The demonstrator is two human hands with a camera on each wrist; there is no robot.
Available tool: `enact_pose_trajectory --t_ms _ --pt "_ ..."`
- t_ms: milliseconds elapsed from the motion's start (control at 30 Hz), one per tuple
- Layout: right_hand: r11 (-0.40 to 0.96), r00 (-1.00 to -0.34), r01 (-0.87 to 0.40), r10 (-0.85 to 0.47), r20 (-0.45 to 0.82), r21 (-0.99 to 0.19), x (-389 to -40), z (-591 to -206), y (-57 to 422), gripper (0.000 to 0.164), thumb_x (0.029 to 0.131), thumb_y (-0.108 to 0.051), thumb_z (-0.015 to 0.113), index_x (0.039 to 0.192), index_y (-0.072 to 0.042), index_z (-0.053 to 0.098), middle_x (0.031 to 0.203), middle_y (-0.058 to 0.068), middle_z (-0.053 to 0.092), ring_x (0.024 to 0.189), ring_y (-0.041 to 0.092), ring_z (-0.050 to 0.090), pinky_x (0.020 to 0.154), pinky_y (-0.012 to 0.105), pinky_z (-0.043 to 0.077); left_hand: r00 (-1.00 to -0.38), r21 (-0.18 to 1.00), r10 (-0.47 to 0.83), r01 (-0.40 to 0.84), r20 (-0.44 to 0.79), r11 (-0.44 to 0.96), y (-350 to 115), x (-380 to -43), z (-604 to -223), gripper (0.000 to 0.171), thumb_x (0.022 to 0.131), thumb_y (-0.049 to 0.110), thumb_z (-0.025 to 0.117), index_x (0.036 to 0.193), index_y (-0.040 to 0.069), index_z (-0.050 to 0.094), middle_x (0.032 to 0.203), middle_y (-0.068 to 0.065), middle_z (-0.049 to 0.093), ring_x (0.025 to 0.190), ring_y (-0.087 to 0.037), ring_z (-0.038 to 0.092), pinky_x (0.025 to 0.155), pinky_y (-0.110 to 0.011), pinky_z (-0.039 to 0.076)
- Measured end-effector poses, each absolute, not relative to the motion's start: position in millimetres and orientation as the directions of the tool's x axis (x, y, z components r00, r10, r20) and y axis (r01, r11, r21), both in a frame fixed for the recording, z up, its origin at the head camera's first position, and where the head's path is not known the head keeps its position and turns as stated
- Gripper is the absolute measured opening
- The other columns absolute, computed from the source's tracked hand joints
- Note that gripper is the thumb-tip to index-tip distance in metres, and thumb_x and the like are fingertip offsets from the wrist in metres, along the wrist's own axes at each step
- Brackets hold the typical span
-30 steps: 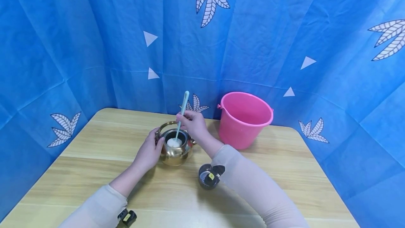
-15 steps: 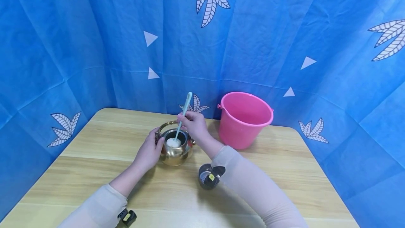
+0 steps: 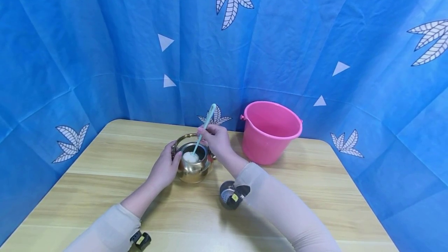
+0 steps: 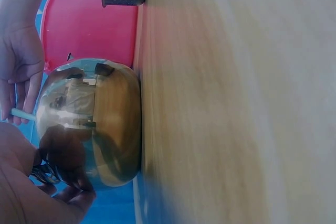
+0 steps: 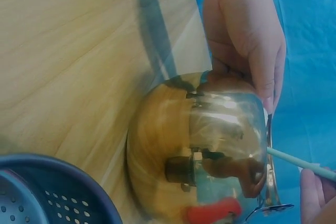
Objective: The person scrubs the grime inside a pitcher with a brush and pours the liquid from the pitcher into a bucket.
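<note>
**Pale-green handle (image 3: 210,114) tips further right**

The right hand (image 3: 217,140) pinches it in a closed grip; its white end (image 3: 190,157), inside the golden pot (image 3: 193,175), has edged left, apparently working the interior. The left hand (image 3: 166,167) curls round the pot's side, on the desk (image 3: 105,189).

The table (image 3: 94,201) has a pale wood-grain surface with rounded far corners. Three items bear directly on it. A brass-coloured metal pot (image 3: 191,174) stands upright toward the far side. A pink bucket (image 3: 264,149) stands to its right, near the far edge, apart from it. A perforated metal cup (image 3: 225,195) sits nearer the front, mouth upward, partly covered from above.
</note>
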State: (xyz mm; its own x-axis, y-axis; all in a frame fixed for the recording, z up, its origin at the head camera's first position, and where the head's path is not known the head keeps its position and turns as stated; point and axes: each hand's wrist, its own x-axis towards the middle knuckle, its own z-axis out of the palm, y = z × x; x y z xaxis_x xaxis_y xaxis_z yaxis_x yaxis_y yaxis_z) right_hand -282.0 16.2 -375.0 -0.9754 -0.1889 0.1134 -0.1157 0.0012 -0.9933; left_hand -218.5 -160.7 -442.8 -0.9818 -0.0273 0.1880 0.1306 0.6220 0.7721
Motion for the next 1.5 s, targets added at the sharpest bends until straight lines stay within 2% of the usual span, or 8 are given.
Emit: enact_pose_trajectory --t_ms 133,300,533,833,933,1133,1300,1500 --pt "-0.003 -0.977 -0.119 -0.18 0.118 -0.993 -281.7 -377.7 16.1 0.02 0.095 -0.01 0.069 0.105 0.006 0.072 0.092 0.012 0.071 0.088 0.022 0.069 0.078 0.033 0.061 -0.983 0.769 -0.029 0.126 0.184 0.627 -161.0 -218.4 -442.7 0.057 0.109 0.024 0.042 0.153 -0.006 0.023 0.148 -0.034 0.039 0.136 -0.049 0.04 0.112 -0.061 0.033" --pt "-0.016 -0.979 -0.119 -0.167 0.12 -0.993 -281.2 -379.9 16.4 0.018 0.096 -0.009 0.068 0.104 0.007 0.07 0.095 0.016 0.071 0.094 0.029 0.07 0.079 0.034 0.061 -0.981 0.769 -0.03 0.13 0.19 0.625 -161.5 -218.7 -444.2 0.057 0.108 0.022 0.043 0.153 -0.006 0.024 0.147 -0.034 0.04 0.135 -0.049 0.042 0.112 -0.061 0.033" --pt "-0.054 -0.982 -0.096 -0.159 0.104 -0.994 -280.4 -381.5 17.3 0.024 0.097 -0.008 0.066 0.11 0.011 0.066 0.102 0.02 0.071 0.097 0.033 0.07 0.082 0.035 0.061 -0.981 0.778 -0.026 0.136 0.192 0.613 -160.4 -217.6 -443.9 0.056 0.108 0.023 0.043 0.153 -0.006 0.024 0.145 -0.033 0.043 0.132 -0.048 0.045 0.111 -0.06 0.035" --pt "-0.091 -0.984 -0.087 -0.148 0.1 -0.992 -279.6 -386.6 19.5 0.022 0.097 -0.008 0.065 0.11 0.009 0.065 0.105 0.021 0.071 0.106 0.041 0.067 0.088 0.041 0.059 -0.98 0.772 -0.025 0.137 0.195 0.621 -160.8 -217.9 -443.0 0.056 0.108 0.021 0.043 0.153 -0.007 0.024 0.147 -0.034 0.04 0.135 -0.049 0.041 0.112 -0.06 0.033" --pt "-0.108 -0.984 -0.076 -0.15 0.092 -0.991 -277.6 -387.0 20.3 0.023 0.097 -0.008 0.065 0.112 0.01 0.065 0.107 0.022 0.07 0.104 0.038 0.069 0.088 0.039 0.059 -0.98 0.771 -0.025 0.14 0.198 0.622 -160.7 -218.0 -443.4 0.056 0.108 0.02 0.043 0.153 -0.007 0.024 0.147 -0.034 0.04 0.135 -0.049 0.041 0.113 -0.06 0.033" --pt "-0.125 -0.986 -0.069 -0.142 0.086 -0.99 -272.7 -385.5 20.4 0.024 0.096 -0.007 0.066 0.113 0.01 0.065 0.108 0.024 0.069 0.093 0.023 0.072 0.086 0.035 0.059 -0.979 0.767 -0.025 0.144 0.204 0.625 -160.5 -218.5 -444.1 0.056 0.108 0.021 0.043 0.152 -0.008 0.024 0.148 -0.034 0.04 0.136 -0.049 0.04 0.113 -0.06 0.032" --pt "-0.129 -0.985 -0.083 -0.139 0.101 -0.988 -271.5 -387.5 20.2 0.025 0.096 -0.008 0.067 0.113 0.011 0.065 0.108 0.025 0.069 0.095 0.024 0.072 0.086 0.037 0.059 -0.98 0.769 -0.026 0.137 0.196 0.624 -160.7 -218.3 -443.7 0.056 0.108 0.021 0.043 0.153 -0.007 0.024 0.149 -0.033 0.039 0.136 -0.049 0.039 0.113 -0.06 0.031" --pt "-0.141 -0.984 -0.104 -0.128 0.123 -0.984 -270.0 -389.4 20.1 0.024 0.096 -0.008 0.067 0.111 0.01 0.066 0.113 0.032 0.066 0.094 0.023 0.073 0.09 0.044 0.057 -0.981 0.767 -0.027 0.135 0.194 0.627 -161.1 -217.7 -443.7 0.056 0.108 0.021 0.043 0.153 -0.007 0.023 0.149 -0.033 0.038 0.137 -0.049 0.039 0.114 -0.06 0.031"
